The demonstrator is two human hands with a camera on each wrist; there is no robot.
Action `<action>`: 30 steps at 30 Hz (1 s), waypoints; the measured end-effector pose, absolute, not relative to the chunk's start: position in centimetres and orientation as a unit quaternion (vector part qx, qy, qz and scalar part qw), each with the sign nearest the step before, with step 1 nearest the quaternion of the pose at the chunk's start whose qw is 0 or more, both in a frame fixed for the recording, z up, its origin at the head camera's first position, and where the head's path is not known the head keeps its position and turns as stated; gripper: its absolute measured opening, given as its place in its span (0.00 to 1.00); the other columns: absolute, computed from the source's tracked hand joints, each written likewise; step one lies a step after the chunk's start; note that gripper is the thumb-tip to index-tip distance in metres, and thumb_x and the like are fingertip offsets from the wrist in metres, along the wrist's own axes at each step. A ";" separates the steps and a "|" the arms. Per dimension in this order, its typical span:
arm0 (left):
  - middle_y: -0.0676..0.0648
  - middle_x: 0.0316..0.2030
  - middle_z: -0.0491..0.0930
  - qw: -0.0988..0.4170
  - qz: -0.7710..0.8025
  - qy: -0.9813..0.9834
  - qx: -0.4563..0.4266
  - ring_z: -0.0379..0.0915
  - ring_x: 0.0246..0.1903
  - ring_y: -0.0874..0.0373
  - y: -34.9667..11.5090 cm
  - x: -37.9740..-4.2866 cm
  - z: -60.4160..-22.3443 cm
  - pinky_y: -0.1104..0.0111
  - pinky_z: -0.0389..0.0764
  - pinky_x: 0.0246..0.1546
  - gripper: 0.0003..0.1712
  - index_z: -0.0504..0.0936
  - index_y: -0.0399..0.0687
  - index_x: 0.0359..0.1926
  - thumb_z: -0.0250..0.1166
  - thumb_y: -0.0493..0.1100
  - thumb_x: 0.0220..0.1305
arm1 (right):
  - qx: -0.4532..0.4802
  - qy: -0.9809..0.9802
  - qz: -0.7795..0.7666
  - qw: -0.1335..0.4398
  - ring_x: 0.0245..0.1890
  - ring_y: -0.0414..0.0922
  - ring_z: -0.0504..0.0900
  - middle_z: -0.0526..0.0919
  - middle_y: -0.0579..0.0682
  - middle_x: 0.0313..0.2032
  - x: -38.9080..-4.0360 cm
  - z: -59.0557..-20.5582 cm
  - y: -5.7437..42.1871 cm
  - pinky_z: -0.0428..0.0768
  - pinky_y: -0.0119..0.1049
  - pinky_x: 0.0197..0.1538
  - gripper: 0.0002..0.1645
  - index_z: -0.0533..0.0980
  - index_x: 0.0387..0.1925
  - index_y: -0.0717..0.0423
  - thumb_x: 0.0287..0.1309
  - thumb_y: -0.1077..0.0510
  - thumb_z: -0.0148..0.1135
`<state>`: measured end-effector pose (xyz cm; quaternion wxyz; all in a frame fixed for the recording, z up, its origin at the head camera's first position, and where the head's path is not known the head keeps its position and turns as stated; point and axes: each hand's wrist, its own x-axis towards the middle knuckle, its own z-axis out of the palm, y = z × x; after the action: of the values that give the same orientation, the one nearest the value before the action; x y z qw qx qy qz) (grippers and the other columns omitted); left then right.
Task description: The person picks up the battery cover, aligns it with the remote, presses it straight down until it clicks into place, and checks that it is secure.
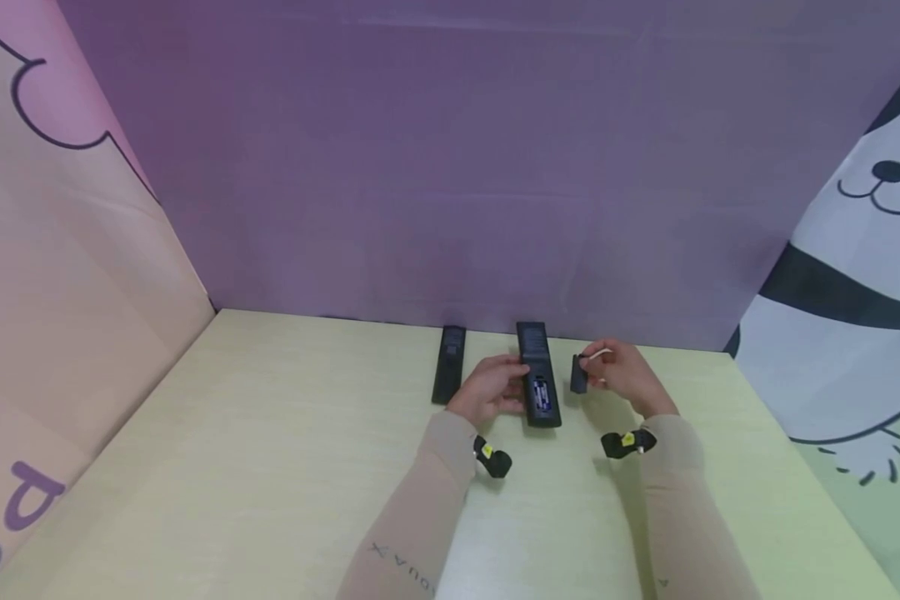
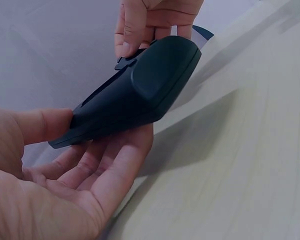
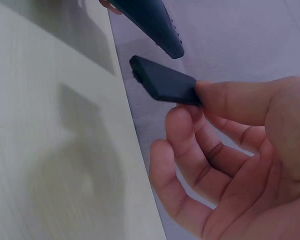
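My left hand (image 1: 491,387) holds a black remote control (image 1: 536,354) above the table, thumb on one edge and fingers beneath it in the left wrist view. Its battery compartment is uncovered, and batteries (image 1: 543,395) show inside. Between thumb and fingers, my right hand (image 1: 624,375) pinches a small black battery cover (image 3: 165,82), held apart from the remote control on its right side. A second black remote control (image 1: 449,365) lies on the table, just left of my left hand.
The pale wooden table (image 1: 270,450) ends at a purple backdrop (image 1: 450,167). Printed side panels stand left and right, the right panel (image 1: 855,333) showing a cartoon panda. Black wrist cameras sit on both sleeves.
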<state>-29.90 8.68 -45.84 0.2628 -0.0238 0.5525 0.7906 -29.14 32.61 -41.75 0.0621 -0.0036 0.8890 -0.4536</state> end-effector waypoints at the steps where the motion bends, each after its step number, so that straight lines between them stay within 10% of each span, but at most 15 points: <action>1: 0.39 0.54 0.84 0.263 0.790 0.554 -0.023 0.81 0.46 0.50 8.7 -29.9 -45.8 0.55 0.86 0.48 0.22 0.77 0.44 0.64 0.62 0.39 0.72 | -0.006 0.888 -0.456 0.062 0.35 0.43 0.82 0.86 0.52 0.39 -29.1 -41.6 32.6 0.85 0.38 0.44 0.14 0.71 0.53 0.66 0.72 0.62 0.56; 30: 0.39 0.55 0.83 0.259 0.796 0.546 -0.024 0.81 0.47 0.50 8.5 -29.9 -45.5 0.54 0.85 0.46 0.22 0.77 0.46 0.64 0.64 0.39 0.71 | -0.031 0.874 -0.484 0.036 0.35 0.39 0.82 0.85 0.48 0.38 -28.5 -40.0 32.4 0.85 0.32 0.43 0.14 0.71 0.54 0.65 0.73 0.60 0.57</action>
<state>-29.92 8.47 -45.55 0.2595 -0.0240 0.5464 0.7959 -28.54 32.37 -40.03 0.0357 -0.0313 0.8738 -0.4840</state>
